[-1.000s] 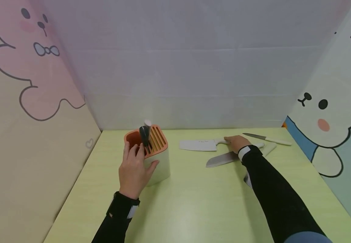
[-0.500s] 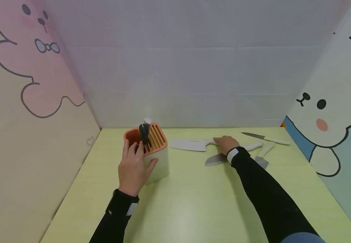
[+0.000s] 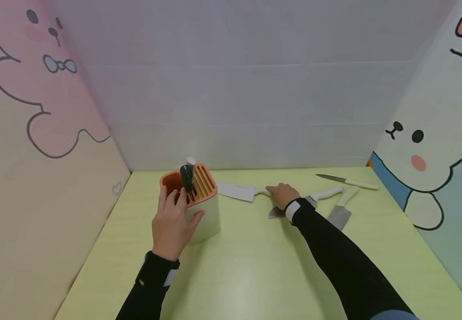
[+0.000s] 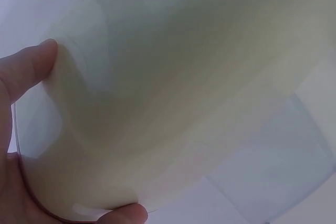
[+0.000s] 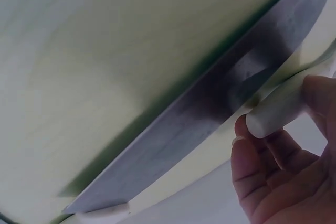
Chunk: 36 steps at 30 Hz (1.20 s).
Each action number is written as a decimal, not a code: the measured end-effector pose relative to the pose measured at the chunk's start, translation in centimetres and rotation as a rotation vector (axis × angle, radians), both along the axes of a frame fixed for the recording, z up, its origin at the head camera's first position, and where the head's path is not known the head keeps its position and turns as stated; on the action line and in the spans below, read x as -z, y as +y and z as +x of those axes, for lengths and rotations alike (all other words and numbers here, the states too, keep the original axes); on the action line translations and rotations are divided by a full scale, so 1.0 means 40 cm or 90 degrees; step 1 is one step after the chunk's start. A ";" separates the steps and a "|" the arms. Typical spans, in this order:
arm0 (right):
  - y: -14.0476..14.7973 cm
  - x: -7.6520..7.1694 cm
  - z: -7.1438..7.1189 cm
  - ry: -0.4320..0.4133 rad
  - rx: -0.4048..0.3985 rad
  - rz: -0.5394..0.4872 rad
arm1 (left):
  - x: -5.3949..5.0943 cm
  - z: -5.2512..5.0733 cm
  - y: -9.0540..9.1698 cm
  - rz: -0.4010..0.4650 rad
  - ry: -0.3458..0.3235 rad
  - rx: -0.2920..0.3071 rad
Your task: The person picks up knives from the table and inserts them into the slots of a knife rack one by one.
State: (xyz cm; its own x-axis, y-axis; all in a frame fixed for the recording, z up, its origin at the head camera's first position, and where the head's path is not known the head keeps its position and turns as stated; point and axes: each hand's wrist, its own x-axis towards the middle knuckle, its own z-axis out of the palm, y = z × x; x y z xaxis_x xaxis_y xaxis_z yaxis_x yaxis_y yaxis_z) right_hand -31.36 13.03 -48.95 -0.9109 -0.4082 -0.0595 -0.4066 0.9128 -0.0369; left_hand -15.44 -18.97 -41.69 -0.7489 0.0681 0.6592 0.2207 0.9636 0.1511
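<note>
My left hand [image 3: 171,229] holds a cream knife block [image 3: 206,220] with an orange slotted top, fingers over the near rim and thumb against its side. In the left wrist view the block's pale wall [image 4: 173,108] lies between thumb and fingers. My right hand [image 3: 284,195] pinches the white handle of a cleaver [image 3: 236,191], whose broad blade points left and ends near the block. The right wrist view shows the cleaver's handle [image 5: 275,109] between thumb and fingers, beside another knife's blade [image 5: 205,95]. Whether the cleaver touches the table is unclear.
A dark-handled tool [image 3: 186,175] and a white-handled piece [image 3: 191,161] stand in the block. Under my right wrist lies a white-handled knife [image 3: 327,193], partly hidden. Right of it are a broad-bladed knife [image 3: 339,217] and a slim knife [image 3: 360,184]. A wall rises behind the table.
My right hand has moved left with the cleaver, bringing its blade close to the block. The knives at the right are more exposed. My left hand keeps its hold on the block.
</note>
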 end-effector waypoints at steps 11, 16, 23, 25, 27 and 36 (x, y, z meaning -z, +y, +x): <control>-0.063 0.038 0.036 -0.028 -0.057 -0.094 | 0.001 0.002 0.007 0.018 -0.009 0.005; -0.118 0.046 0.080 0.004 -0.097 -0.080 | 0.003 0.003 0.005 0.023 0.000 0.007; -0.156 0.044 0.159 -0.011 -0.108 -0.105 | 0.007 -0.002 0.003 0.027 0.012 0.015; -0.154 0.048 0.175 -0.002 -0.115 -0.116 | 0.007 -0.004 0.001 0.026 0.015 0.014; -0.150 0.047 0.190 0.006 -0.120 -0.124 | 0.006 -0.005 0.000 0.025 0.018 0.012; -0.105 0.053 0.256 0.026 -0.125 -0.135 | 0.005 -0.014 -0.002 0.026 0.015 0.015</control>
